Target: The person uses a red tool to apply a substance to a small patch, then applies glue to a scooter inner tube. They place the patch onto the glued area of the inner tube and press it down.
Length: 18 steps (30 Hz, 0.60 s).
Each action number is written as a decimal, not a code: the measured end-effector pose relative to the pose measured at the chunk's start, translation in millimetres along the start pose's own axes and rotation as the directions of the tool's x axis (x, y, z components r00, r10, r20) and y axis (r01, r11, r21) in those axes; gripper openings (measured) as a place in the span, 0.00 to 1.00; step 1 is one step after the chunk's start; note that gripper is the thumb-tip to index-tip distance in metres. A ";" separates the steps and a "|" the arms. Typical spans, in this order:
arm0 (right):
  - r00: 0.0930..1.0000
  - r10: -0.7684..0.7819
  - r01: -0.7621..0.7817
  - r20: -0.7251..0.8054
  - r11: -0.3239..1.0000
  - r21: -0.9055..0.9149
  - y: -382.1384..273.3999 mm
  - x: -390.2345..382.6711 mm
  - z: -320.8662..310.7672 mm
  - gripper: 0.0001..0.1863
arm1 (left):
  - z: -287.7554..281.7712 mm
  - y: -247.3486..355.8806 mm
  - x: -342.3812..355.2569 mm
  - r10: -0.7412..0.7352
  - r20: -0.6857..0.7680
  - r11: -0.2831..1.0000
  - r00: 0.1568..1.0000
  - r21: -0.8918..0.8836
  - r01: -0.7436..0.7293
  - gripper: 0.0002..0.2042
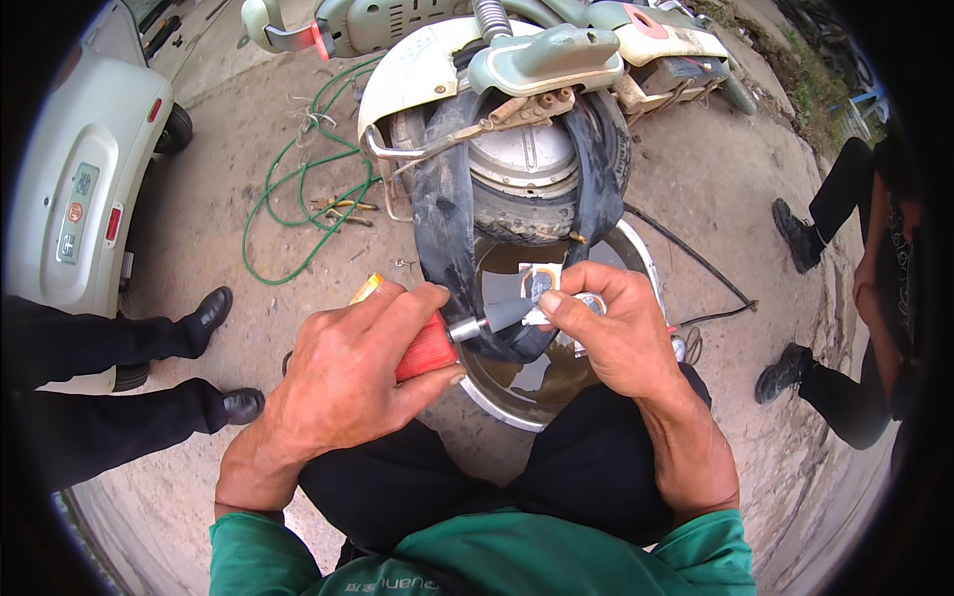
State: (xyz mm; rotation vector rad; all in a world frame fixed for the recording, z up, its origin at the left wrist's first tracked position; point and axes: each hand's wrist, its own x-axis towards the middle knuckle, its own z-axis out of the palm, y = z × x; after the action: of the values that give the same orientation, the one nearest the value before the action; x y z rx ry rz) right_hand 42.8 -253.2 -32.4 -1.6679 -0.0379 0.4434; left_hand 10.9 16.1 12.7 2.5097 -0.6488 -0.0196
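Observation:
My left hand [343,372] is wrapped round a red hand-held grinder [425,350] with a metal chuck and a grey cone-shaped tip [510,314]. Between thumb and fingers, my right hand [631,338] pinches a tyre patch [539,284], dark on a white backing. The cone tip reaches right up to the patch; whether they touch I cannot tell. Behind both hands, a black inner tube [444,214] hangs in a loop from the scooter's wheel [522,164], its lower end over a metal basin [644,256] of murky water. A brass valve [577,237] shows on the tube's right side.
A pale scooter [547,60] lies beyond the basin. A green hose [288,228] coils on the ground at left, beside pliers [343,211]. One person's black shoes [209,313] are at left, near a white car [84,199]; another person's shoes [795,233] are at right.

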 end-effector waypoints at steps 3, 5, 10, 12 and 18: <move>1.000 -0.006 0.006 -0.002 1.000 0.014 3.6 0.6 -0.4 0.12 | -1.4 1.7 0.0 -0.002 0.030 1.000 1.000 0.002 0.002 0.31; 1.000 -0.013 0.013 -0.002 1.000 0.017 5.3 0.9 0.3 0.13 | -1.9 2.0 -0.1 -0.001 0.042 1.000 0.999 0.010 0.000 0.31; 0.999 -0.032 0.032 0.001 0.999 -0.001 7.7 1.4 0.7 0.13 | 0.9 0.5 -0.3 -0.024 0.019 1.000 1.000 0.015 0.024 0.31; 0.999 -0.048 0.048 0.004 0.999 -0.002 7.9 2.2 0.6 0.14 | 1.2 0.1 0.6 -0.026 0.016 1.000 1.000 0.017 0.025 0.31; 1.000 -0.018 0.018 0.001 0.999 -0.032 6.1 1.4 -0.1 0.14 | 1.6 -0.3 1.1 0.053 0.033 0.998 0.998 0.044 -0.054 0.30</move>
State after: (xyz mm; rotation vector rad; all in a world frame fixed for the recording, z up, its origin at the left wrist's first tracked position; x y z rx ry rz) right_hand 42.8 -253.8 -38.6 -1.6978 -0.0602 0.4315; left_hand 11.8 15.0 11.3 2.5389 -0.7370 -0.0262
